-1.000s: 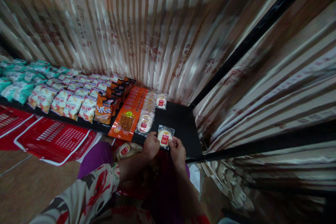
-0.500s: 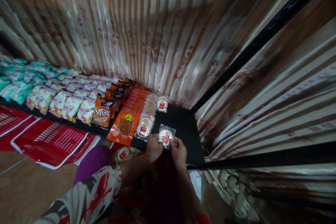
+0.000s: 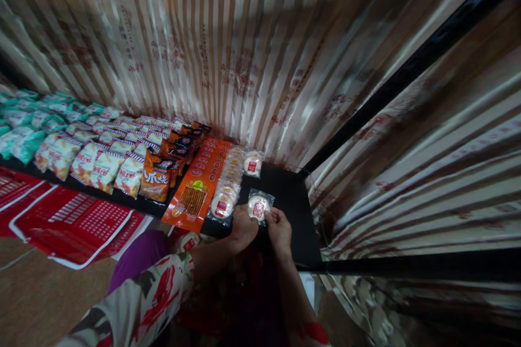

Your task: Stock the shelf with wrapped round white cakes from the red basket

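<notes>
Biscuit packet [image 3: 259, 207], single: near the front edge of the black shelf [image 3: 290, 190], between the overlapping row of like packets [image 3: 228, 184] and the shelf's right end; whether lifted or resting, cannot tell. Left hand [image 3: 244, 226] and right hand [image 3: 279, 232]: each apparently pinching a lower corner of the wrapper. Risk: slick film slipping from either pinch could drop it over the front edge; a leftward knock could disarrange the row. Appearance: clear glossy wrapper, pale round contents, red label.

Single head-worn view, forward and down over the black shelf [image 3: 291, 192]
</notes>
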`<state>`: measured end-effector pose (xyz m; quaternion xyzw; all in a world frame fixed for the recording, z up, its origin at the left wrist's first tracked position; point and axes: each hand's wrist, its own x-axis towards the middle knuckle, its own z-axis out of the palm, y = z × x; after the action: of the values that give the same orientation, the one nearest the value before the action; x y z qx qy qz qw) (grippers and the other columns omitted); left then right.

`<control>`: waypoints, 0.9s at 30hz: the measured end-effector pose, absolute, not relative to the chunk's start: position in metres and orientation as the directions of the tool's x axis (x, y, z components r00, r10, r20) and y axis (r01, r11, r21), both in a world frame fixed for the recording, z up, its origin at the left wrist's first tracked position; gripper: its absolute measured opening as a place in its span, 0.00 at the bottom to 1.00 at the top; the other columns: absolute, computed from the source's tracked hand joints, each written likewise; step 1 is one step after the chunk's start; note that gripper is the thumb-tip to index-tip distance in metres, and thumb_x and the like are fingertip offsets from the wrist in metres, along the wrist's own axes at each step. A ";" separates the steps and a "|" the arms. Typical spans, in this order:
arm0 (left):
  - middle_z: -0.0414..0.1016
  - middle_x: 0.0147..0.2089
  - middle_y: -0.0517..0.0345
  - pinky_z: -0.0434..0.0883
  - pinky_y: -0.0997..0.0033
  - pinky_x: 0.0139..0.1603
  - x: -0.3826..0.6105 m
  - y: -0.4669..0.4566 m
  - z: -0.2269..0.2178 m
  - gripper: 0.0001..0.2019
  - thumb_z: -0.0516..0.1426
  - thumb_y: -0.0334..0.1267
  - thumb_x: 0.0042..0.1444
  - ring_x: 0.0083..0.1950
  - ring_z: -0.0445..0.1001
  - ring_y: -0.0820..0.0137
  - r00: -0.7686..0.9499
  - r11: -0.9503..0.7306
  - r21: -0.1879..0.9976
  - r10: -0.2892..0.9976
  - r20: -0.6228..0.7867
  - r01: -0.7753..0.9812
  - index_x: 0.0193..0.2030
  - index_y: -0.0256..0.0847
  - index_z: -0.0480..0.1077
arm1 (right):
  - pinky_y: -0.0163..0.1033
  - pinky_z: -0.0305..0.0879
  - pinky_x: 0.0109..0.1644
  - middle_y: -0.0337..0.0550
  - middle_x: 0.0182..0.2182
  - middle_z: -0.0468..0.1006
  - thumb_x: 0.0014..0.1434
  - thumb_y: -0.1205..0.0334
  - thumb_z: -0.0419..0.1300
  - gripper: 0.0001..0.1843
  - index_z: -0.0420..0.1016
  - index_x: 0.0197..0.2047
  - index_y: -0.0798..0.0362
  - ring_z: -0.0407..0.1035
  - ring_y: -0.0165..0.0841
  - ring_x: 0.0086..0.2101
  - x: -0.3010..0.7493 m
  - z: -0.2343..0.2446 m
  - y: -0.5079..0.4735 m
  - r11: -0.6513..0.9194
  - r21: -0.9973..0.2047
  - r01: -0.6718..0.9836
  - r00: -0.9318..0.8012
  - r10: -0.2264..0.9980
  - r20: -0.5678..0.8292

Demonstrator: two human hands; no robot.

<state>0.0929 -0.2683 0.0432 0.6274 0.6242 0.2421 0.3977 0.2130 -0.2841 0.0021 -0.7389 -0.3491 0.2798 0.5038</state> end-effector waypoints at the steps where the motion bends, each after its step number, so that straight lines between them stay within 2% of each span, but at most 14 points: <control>1: 0.71 0.48 0.42 0.62 0.68 0.55 0.094 -0.267 0.044 0.18 0.52 0.26 0.48 0.52 0.67 0.62 0.100 0.100 0.800 0.976 -0.195 0.591 0.48 0.28 0.69 | 0.39 0.68 0.36 0.46 0.29 0.79 0.42 0.48 0.59 0.19 0.71 0.34 0.53 0.73 0.36 0.31 0.214 0.002 -0.281 -0.249 -0.940 0.235 0.598 0.799 -0.062; 8: 0.68 0.52 0.38 0.61 0.65 0.59 0.107 -0.259 0.046 0.19 0.51 0.26 0.50 0.56 0.66 0.59 0.091 0.082 0.795 0.981 -0.170 0.601 0.50 0.26 0.66 | 0.39 0.69 0.38 0.46 0.31 0.78 0.41 0.48 0.59 0.20 0.70 0.35 0.53 0.73 0.35 0.31 0.217 -0.001 -0.261 -0.226 -0.956 0.189 0.595 0.800 -0.071; 14: 0.56 0.64 0.33 0.53 0.63 0.66 0.116 -0.256 0.042 0.28 0.52 0.27 0.48 0.66 0.53 0.55 0.096 0.116 0.818 0.974 -0.204 0.563 0.59 0.21 0.58 | 0.38 0.69 0.36 0.45 0.29 0.78 0.42 0.52 0.58 0.16 0.70 0.33 0.52 0.73 0.35 0.31 0.219 0.001 -0.245 -0.235 -0.946 0.224 0.605 0.794 -0.054; 20: 0.49 0.68 0.39 0.47 0.63 0.68 0.124 -0.247 0.037 0.34 0.52 0.25 0.44 0.69 0.45 0.57 0.093 0.118 0.835 0.976 -0.198 0.538 0.63 0.26 0.54 | 0.37 0.68 0.35 0.43 0.29 0.79 0.44 0.53 0.58 0.15 0.71 0.34 0.52 0.73 0.34 0.30 0.220 -0.001 -0.229 -0.213 -0.941 0.263 0.600 0.800 -0.014; 24: 0.45 0.68 0.34 0.45 0.65 0.69 0.126 -0.241 0.037 0.35 0.51 0.24 0.44 0.69 0.43 0.56 0.099 0.097 0.830 0.979 -0.179 0.549 0.62 0.20 0.53 | 0.37 0.68 0.35 0.44 0.31 0.79 0.44 0.53 0.59 0.15 0.71 0.35 0.52 0.73 0.35 0.32 0.223 -0.003 -0.218 -0.220 -0.939 0.264 0.599 0.800 -0.019; 27: 0.44 0.68 0.35 0.45 0.65 0.69 0.127 -0.239 0.038 0.35 0.51 0.23 0.44 0.70 0.42 0.56 0.102 0.083 0.837 0.981 -0.163 0.541 0.63 0.21 0.52 | 0.37 0.67 0.36 0.44 0.31 0.79 0.44 0.52 0.58 0.16 0.72 0.35 0.52 0.73 0.35 0.32 0.224 -0.001 -0.211 -0.237 -0.930 0.282 0.604 0.797 -0.019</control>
<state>0.1269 -0.2385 0.0376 0.6207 0.6131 0.2707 0.4070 0.2236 -0.2114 -0.0014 -0.7431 -0.3629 0.2572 0.5000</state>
